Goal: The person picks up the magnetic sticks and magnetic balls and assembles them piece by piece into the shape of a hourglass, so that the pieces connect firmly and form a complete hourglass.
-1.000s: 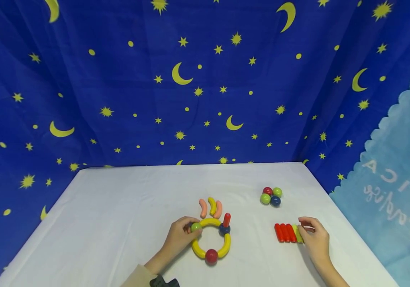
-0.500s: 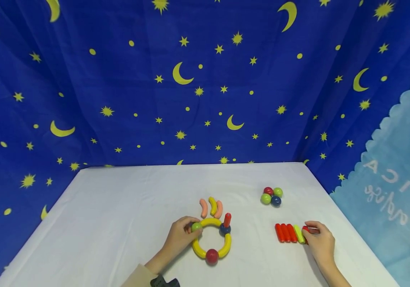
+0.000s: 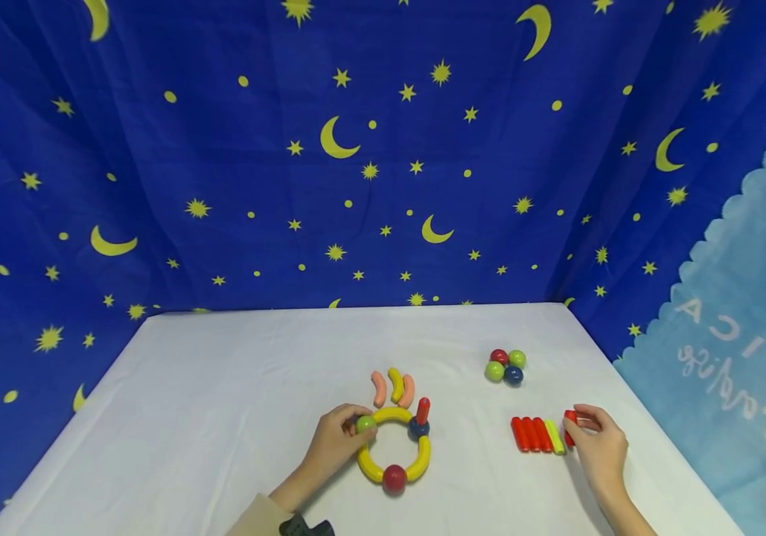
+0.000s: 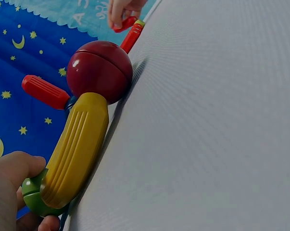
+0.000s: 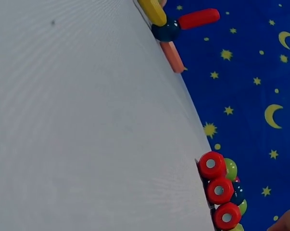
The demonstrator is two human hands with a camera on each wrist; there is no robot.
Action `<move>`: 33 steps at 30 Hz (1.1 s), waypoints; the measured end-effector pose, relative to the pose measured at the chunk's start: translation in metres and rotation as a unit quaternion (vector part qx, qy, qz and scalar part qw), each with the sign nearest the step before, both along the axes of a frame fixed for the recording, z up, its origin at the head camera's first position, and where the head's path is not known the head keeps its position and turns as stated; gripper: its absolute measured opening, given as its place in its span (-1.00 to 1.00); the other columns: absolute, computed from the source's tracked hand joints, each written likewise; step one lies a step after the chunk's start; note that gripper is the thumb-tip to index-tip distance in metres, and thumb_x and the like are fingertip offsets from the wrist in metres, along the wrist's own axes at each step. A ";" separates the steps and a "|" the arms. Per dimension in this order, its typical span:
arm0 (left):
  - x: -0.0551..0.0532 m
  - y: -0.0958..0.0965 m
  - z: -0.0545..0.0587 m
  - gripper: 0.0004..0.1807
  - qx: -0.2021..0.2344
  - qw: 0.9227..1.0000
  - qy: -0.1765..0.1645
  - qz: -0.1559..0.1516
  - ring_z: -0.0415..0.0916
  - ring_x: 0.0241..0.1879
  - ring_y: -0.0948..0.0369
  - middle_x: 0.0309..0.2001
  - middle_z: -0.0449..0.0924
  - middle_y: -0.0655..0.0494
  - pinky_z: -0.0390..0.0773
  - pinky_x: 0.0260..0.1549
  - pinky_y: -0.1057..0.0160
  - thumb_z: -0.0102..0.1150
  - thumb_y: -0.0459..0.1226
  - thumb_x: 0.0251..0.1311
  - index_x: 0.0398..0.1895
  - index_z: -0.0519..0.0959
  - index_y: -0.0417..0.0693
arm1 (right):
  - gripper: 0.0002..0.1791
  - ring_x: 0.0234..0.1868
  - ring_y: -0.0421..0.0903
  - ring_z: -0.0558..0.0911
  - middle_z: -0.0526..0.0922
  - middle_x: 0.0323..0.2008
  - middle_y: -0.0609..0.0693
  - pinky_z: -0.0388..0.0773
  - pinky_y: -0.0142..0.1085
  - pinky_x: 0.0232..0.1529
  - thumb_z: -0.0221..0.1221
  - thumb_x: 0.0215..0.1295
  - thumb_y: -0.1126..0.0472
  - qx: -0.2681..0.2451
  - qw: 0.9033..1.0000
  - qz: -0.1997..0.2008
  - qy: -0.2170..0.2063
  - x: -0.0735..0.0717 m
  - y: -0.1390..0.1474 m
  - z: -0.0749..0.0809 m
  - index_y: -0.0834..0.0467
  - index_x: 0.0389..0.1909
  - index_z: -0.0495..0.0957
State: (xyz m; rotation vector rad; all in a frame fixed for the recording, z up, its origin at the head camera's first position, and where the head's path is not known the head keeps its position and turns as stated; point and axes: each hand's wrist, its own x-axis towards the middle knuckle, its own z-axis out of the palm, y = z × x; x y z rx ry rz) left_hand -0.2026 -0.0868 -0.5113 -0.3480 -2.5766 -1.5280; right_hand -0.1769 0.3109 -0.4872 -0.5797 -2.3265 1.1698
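Head view high, wrist views low.

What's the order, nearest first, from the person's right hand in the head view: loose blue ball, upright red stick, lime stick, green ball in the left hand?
1. Lime stick: just left of the right hand.
2. Loose blue ball: left, toward the back.
3. Upright red stick: atop another blue ball.
4. Green ball: held in the left hand.

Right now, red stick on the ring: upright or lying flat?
Upright: red stick rises from the blue ball; both wrist views show it pointing away from the table.
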 end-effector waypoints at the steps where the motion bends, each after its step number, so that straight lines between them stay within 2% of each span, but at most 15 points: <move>1: 0.000 0.000 0.000 -0.73 0.000 1.000 0.000 0.001 0.28 -0.57 0.43 -0.45 0.51 0.16 0.36 -0.58 0.48 0.41 -0.24 -0.03 -0.23 0.66 -0.09 | -0.69 -0.48 -0.62 0.37 0.67 -0.32 0.03 0.42 -0.71 -0.48 0.27 0.13 0.35 -0.009 1.000 0.003 0.007 0.000 -0.002 0.002 0.31 -0.09 0.56; 4: 0.000 -0.001 0.000 -0.73 0.000 1.000 0.000 0.001 0.29 -0.56 0.42 -0.45 0.52 0.15 0.36 -0.58 0.48 0.41 -0.24 -0.03 -0.22 0.66 -0.09 | -0.70 -0.45 -0.62 0.43 0.57 -0.46 -0.37 0.45 -0.71 -0.42 0.26 0.13 0.37 -0.038 0.999 0.023 0.021 -0.001 -0.011 0.007 0.30 -0.08 0.56; 7: 0.000 -0.002 0.000 -0.74 0.000 1.000 0.000 0.002 0.28 -0.56 0.42 -0.45 0.52 0.15 0.36 -0.58 0.48 0.41 -0.25 -0.03 -0.23 0.66 -0.09 | -0.67 -0.41 -0.61 0.47 0.46 -0.50 -0.56 0.47 -0.70 -0.39 0.25 0.13 0.39 -0.066 0.996 0.053 0.024 0.000 -0.025 0.013 0.29 -0.05 0.53; 9: -0.001 -0.002 0.000 -0.73 -0.001 1.000 -0.001 0.004 0.29 -0.56 0.42 -0.45 0.52 0.15 0.36 -0.58 0.48 0.41 -0.24 -0.03 -0.23 0.66 -0.09 | -0.67 -0.40 -0.58 0.51 0.49 -0.49 -0.55 0.50 -0.67 -0.38 0.26 0.11 0.42 -0.082 0.993 0.073 0.040 0.000 -0.036 0.016 0.31 -0.06 0.53; 13: -0.002 -0.002 0.000 -0.73 -0.003 1.000 0.000 0.005 0.28 -0.56 0.42 -0.46 0.51 0.15 0.36 -0.58 0.48 0.41 -0.24 -0.03 -0.22 0.66 -0.09 | -0.69 -0.41 -0.47 0.58 0.57 -0.46 -0.40 0.54 -0.60 -0.45 0.27 0.03 0.52 -0.112 0.981 0.115 0.104 0.000 -0.059 0.019 0.32 -0.15 0.55; 15: -0.002 -0.002 0.001 -0.73 -0.003 1.000 -0.001 0.005 0.28 -0.56 0.42 -0.46 0.51 0.15 0.35 -0.58 0.48 0.41 -0.24 -0.03 -0.22 0.66 -0.09 | -0.69 -0.44 -0.40 0.60 0.58 -0.42 -0.30 0.53 -0.57 -0.51 0.28 -0.02 0.57 -0.123 0.972 0.149 0.137 0.001 -0.071 0.021 0.34 -0.19 0.55; 19: -0.002 -0.002 0.002 -0.73 0.005 1.000 -0.005 0.004 0.28 -0.57 0.42 -0.48 0.49 0.15 0.35 -0.58 0.48 0.41 -0.25 -0.04 -0.22 0.66 -0.09 | -0.68 -0.37 -0.33 0.63 0.57 -0.34 -0.15 0.58 -0.50 -0.47 0.27 -0.05 0.62 -0.141 0.948 0.227 0.175 0.005 -0.096 0.025 0.38 -0.21 0.54; 22: -0.002 -0.003 0.002 -0.73 0.006 1.000 -0.005 0.002 0.28 -0.57 0.42 -0.48 0.49 0.15 0.35 -0.58 0.47 0.41 -0.24 -0.04 -0.22 0.66 -0.09 | -0.69 -0.28 -0.33 0.62 0.56 -0.31 -0.10 0.63 -0.45 -0.36 0.28 -0.05 0.61 -0.136 0.936 0.269 0.179 0.007 -0.115 0.027 0.39 -0.22 0.54; 29: 0.000 -0.003 0.001 -0.73 0.004 1.000 0.003 -0.001 0.28 -0.57 0.43 -0.47 0.51 0.15 0.35 -0.58 0.47 0.41 -0.25 -0.04 -0.23 0.66 -0.10 | -0.73 -0.28 -0.31 0.60 0.55 -0.29 -0.02 0.65 -0.41 -0.29 0.33 -0.03 0.51 -0.133 0.925 0.328 0.141 0.013 -0.151 0.029 0.26 -0.27 0.57; 33: 0.001 -0.003 0.000 -0.74 0.009 1.000 0.005 -0.007 0.28 -0.57 0.44 -0.46 0.51 0.14 0.36 -0.58 0.48 0.41 -0.25 -0.04 -0.24 0.66 -0.10 | -0.74 -0.25 -0.31 0.59 0.53 -0.29 0.05 0.65 -0.38 -0.30 0.34 -0.04 0.50 -0.133 0.908 0.370 0.148 0.018 -0.167 0.026 0.29 -0.28 0.57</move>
